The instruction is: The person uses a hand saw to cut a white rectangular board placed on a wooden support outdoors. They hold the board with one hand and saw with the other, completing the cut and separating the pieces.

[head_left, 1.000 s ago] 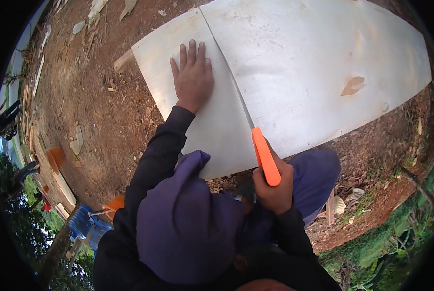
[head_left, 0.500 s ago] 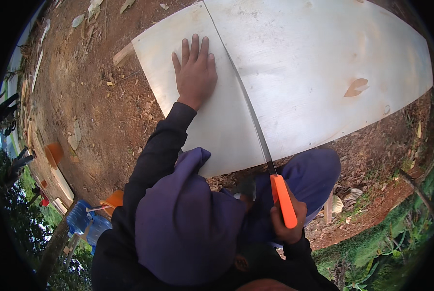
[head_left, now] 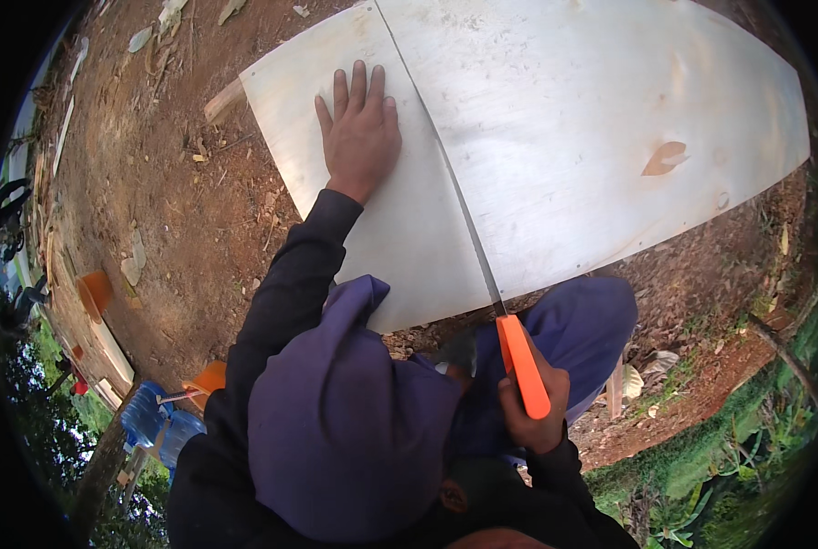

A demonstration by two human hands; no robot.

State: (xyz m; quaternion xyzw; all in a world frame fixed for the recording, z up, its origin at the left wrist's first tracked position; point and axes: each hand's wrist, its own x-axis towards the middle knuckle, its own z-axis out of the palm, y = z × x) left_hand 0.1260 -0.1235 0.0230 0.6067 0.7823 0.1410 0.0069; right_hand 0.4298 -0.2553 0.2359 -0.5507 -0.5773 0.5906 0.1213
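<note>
A large pale board (head_left: 610,119) lies in front of me, with a long cut line across it and a small brown patch on its right part. My left hand (head_left: 359,137) rests flat on the narrower left part, fingers spread. My right hand (head_left: 537,403) grips the orange handle (head_left: 524,366) of a handsaw, whose dark blade (head_left: 488,282) sits in the line near the board's near edge. My purple-clad leg (head_left: 573,329) is bent just below that edge.
A wooden support (head_left: 226,100) pokes out from under the board's left side. At lower left are blue water jugs (head_left: 157,425) and orange containers (head_left: 96,295) beside wooden planks (head_left: 114,349). Dirt ground with leaf litter surrounds the board; branches (head_left: 784,357) and greenery lie to the right.
My right hand and the saw came back toward me and a little right, then moved slightly forward again. My left hand stays flat on the board.
</note>
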